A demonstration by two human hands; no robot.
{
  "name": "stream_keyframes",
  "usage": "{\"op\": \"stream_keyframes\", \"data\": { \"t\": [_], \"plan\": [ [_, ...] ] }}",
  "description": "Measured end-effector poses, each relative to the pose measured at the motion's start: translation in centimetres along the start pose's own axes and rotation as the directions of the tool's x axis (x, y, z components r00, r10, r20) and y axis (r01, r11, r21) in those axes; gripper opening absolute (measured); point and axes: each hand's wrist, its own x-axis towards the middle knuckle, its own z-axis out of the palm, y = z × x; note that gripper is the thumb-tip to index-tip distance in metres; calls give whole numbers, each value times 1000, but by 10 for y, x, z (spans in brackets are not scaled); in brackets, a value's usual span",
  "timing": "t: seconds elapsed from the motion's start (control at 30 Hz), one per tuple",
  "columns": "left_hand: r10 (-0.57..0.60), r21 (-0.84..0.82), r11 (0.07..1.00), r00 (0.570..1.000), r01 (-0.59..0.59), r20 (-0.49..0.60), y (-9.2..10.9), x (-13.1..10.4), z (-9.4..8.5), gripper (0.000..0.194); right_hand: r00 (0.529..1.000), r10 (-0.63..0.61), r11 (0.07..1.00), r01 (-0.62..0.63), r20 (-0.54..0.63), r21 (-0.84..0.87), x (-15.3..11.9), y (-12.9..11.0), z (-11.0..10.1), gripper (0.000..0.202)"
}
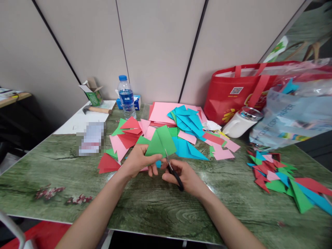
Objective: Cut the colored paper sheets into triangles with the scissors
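My left hand (140,159) pinches a folded piece of green paper (161,141) by its lower left edge, above the table. My right hand (183,175) is closed round the black handles of a pair of scissors (176,177). The scissors' blades point up and lie at the lower edge of the green paper, near its middle crease. Behind and beside my hands lie red paper pieces (129,133), blue folded pieces (187,121) and pink sheets (161,113). Part of my right fingers is hidden behind the scissors.
A water bottle (126,98), a small open box (92,94) and a hammer (97,110) stand or lie at the back left. A red bag (225,95), a white mug (241,122) and a plastic paper bag (281,114) are at the right. Cut scraps (278,173) lie before them.
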Motion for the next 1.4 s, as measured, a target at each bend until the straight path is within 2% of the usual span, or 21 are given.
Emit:
{"op": "stream_keyframes", "data": {
  "t": [0.3, 0.57, 0.83, 1.0, 1.4],
  "plan": [
    [2, 0, 1000, 1000, -2, 6, 1, 0, 0, 19, 995, 77, 997, -78, -58, -13, 2, 2, 3, 44],
    [52, -36, 998, 998, -51, 19, -1, 2, -5, 41, 994, 72, 997, -73, -76, -7, 2, 5, 3, 41],
    [49, -48, 998, 999, -48, 17, -3, 4, -3, 35, 1000, 10, 1000, -9, -13, 29, 1, 3, 3, 40],
    [31, -29, 999, 999, -30, 35, -4, 4, -3, 35, 1000, 20, 999, -21, 16, 47, 1, 2, 1, 43],
    [33, 48, 998, 999, -35, 36, -4, 3, -2, 33, 1000, 20, 1000, -20, 2, -11, 1, 5, 1, 39]
  ]
}}
